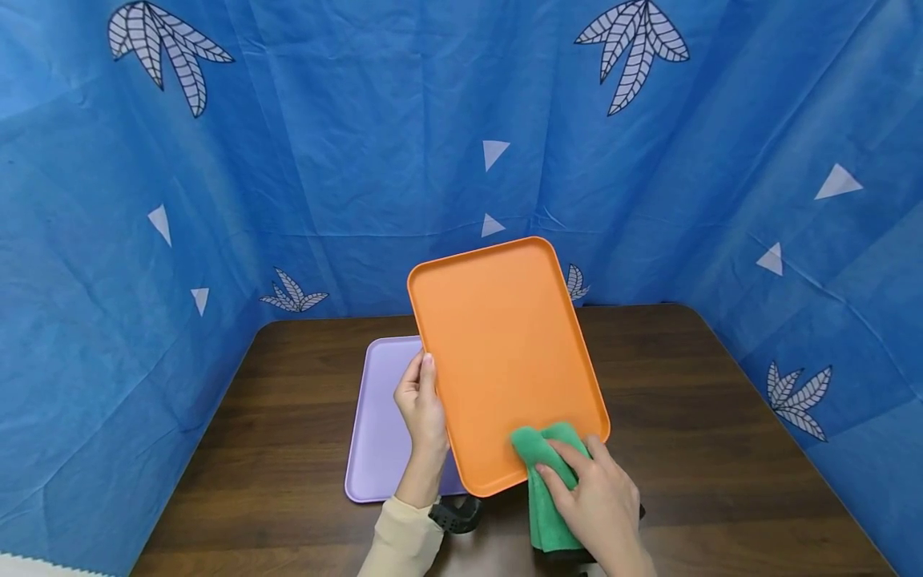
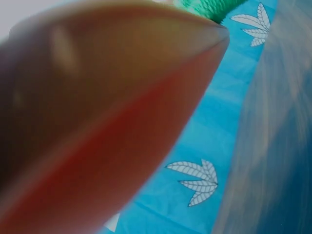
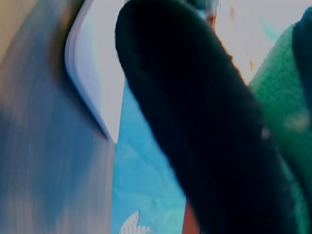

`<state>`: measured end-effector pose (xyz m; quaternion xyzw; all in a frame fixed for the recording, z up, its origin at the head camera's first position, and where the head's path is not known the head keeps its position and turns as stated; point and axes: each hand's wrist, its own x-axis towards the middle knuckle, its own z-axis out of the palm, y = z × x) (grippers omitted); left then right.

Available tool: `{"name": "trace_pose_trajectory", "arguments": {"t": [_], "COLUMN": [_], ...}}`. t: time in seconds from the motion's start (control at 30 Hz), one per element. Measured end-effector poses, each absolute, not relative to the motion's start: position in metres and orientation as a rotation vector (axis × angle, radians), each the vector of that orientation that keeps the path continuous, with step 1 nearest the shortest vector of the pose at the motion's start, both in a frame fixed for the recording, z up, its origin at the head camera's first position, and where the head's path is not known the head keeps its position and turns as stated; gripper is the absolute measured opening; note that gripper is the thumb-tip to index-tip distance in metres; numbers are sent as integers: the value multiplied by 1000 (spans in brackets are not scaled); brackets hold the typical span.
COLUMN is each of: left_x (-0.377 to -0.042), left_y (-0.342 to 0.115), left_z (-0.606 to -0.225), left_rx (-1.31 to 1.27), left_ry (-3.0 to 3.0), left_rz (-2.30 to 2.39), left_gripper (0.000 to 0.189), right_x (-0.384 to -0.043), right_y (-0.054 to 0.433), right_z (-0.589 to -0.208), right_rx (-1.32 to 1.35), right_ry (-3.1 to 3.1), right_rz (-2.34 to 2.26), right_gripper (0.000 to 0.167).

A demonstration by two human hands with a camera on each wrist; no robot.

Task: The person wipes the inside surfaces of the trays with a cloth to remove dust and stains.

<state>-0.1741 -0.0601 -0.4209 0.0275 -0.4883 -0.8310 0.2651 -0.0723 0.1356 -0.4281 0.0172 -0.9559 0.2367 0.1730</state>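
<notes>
An orange rectangular tray (image 1: pixel 508 344) is held up at a tilt above the table, its inner face toward the head camera. My left hand (image 1: pixel 423 409) grips its left edge, thumb on the rim and the other fingers partly hidden behind. In my right hand (image 1: pixel 598 493) is a folded green cloth (image 1: pixel 551 521), pressed on the tray's lower right corner area. Part of the cloth hangs below the tray's edge. The tray's underside (image 2: pixel 112 131) fills much of the left wrist view, blurred. Dark folds of the cloth (image 3: pixel 195 117) cover the middle of the right wrist view.
A purple tray (image 1: pixel 378 417) lies flat on the brown wooden table (image 1: pixel 288 433), partly covered in view by the orange tray and left arm. Blue curtain (image 1: pixel 346 160) with leaf prints surrounds the table at the back and sides. A black band (image 1: pixel 457 515) circles the left wrist.
</notes>
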Motion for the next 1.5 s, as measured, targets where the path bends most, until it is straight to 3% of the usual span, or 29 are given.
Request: {"name": "trace_pose_trajectory", "arguments": {"t": [0.33, 0.87, 1.23, 1.5], "left_x": [-172, -175, -175, -177], "left_y": [-55, -56, -61, -59], "left_z": [-422, -423, -424, -428], "left_rx": [79, 114, 173, 175], "left_ry": [-1359, -1387, -1443, -1454], "left_rz": [-2261, -2207, -2219, -2280], "left_gripper": [38, 37, 37, 38], "right_x": [-82, -94, -100, -98], "right_y": [173, 187, 226, 238], "right_z": [-430, -441, -432, -431], "right_rx": [-135, -97, -470, -547], "right_ry": [-2779, -2444, -2371, -2359], "right_rz": [585, 468, 500, 518], "right_gripper": [35, 35, 38, 40]}}
